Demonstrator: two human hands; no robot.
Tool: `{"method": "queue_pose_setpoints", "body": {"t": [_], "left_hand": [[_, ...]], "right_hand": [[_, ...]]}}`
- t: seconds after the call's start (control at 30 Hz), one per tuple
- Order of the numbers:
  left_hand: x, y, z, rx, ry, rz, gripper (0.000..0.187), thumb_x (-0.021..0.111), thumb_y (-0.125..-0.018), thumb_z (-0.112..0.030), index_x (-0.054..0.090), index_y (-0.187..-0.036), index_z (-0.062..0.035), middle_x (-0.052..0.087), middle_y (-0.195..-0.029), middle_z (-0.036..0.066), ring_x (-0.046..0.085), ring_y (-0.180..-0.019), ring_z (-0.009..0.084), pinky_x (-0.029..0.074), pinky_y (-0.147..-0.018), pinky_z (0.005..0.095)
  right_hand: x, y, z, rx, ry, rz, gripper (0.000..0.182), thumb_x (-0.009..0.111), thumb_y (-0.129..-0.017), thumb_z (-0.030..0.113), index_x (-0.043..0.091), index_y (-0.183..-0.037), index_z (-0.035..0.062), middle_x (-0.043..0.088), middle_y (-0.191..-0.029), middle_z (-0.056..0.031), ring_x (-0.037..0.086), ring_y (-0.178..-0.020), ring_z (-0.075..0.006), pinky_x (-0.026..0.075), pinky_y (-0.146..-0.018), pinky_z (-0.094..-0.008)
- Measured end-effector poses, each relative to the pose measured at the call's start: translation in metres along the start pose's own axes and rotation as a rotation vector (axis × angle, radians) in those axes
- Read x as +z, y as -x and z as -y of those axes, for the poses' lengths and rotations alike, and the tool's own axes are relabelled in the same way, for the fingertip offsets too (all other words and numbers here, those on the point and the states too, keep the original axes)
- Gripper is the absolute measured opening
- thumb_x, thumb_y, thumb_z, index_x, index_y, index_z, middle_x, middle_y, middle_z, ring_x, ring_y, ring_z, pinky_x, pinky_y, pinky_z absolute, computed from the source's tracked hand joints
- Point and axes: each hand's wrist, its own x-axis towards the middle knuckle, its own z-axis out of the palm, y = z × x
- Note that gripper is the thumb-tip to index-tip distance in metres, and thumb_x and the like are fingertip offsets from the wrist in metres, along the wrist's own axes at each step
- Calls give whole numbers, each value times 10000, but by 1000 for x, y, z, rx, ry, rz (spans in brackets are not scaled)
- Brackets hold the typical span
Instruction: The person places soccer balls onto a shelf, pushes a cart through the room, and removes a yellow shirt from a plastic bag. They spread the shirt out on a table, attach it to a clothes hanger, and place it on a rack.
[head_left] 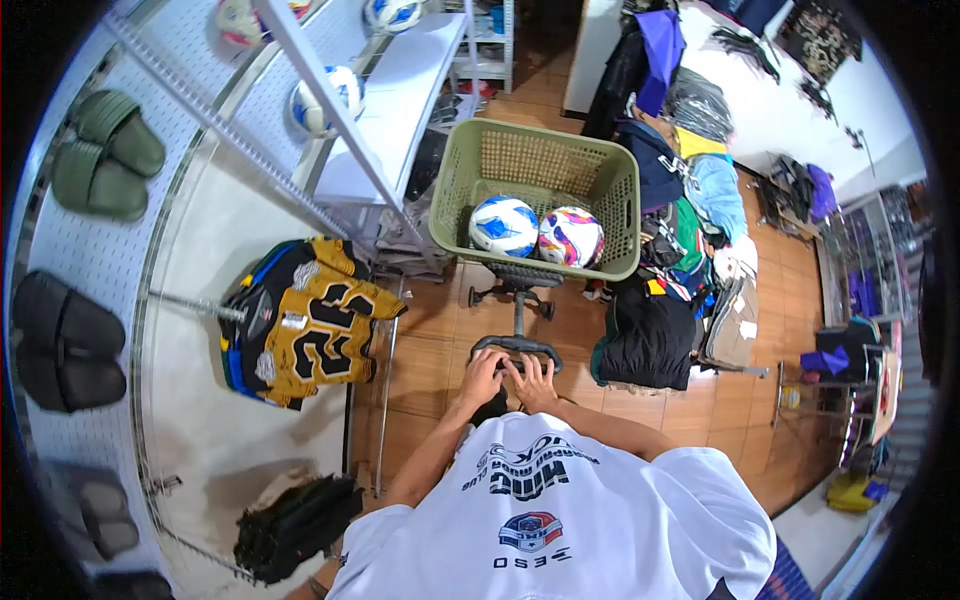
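My left hand (pixel 483 377) is closed on the near part of a black cart handle (pixel 518 342). Just beside it, my right hand (pixel 533 385) has its fingers over the same handle; their undersides are hidden. The handle belongs to a wheeled cart carrying an olive-green plastic basket (pixel 537 138) with perforated walls. Inside the basket lie two balls side by side: a white and blue ball (pixel 504 226) on the left and a white, purple and orange ball (pixel 571 237) on the right.
A white shelf (pixel 395 95) with several balls stands at the left. Jerseys (pixel 312 320) hang nearby, and green slides (pixel 108 160) sit on a wall rack. Piled clothes (pixel 648 335) border the cart on the right. Wooden-look tiles (pixel 425 345) cover the floor.
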Motion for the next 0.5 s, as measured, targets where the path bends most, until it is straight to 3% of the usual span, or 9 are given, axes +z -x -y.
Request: {"method": "queue_pose_setpoints", "body": {"t": [0.07, 0.1, 0.17, 0.4, 0.5], "left_hand": [[11, -7, -9, 44, 12, -31, 350, 696, -771, -29, 623, -1111, -58, 599, -1142, 164, 525, -1110, 384, 430, -965, 458], [-39, -43, 25, 65, -34, -17, 350, 696, -771, -29, 623, -1111, -58, 599, -1142, 164, 525, -1110, 384, 430, -965, 458], [-30, -54, 9, 26, 55, 25, 334, 676, -786, -12, 625, -1115, -35, 600, -1157, 173, 518, -1130, 384, 432, -961, 463], [-43, -108, 19, 84, -1, 16, 332, 689, -779, -18, 628, -1105, -40, 611, -1134, 163, 527, -1118, 381, 442, -952, 444], [-48, -132, 23, 111, -13, 5, 335, 686, -778, -17, 629, -1106, -44, 611, -1139, 155, 527, -1119, 380, 449, -944, 445]], "right_hand": [[-33, 3, -7, 69, -163, 239, 885, 639, -822, 191, 152, -1561, 216, 238, -1522, -228, 258, -1399, -421, 221, -1036, -731], [-23, -66, 14, 90, -197, 217, 881, 630, -822, 178, 153, -1561, 214, 210, -1534, -249, 227, -1413, -444, 207, -1030, -747], [-45, -58, 4, 129, -139, 341, 870, 622, -830, 175, 151, -1561, 213, 150, -1561, -265, 180, -1434, -466, 198, -1029, -756], [-47, -101, -11, 210, -184, 353, 868, 618, -833, 161, 145, -1560, 204, 58, -1586, -279, 112, -1453, -487, 196, -1024, -769], [-48, -125, -20, 233, -222, 407, 928, 676, -795, 192, 146, -1558, 202, 49, -1587, -279, 94, -1450, -504, 199, -1013, -780]]}}
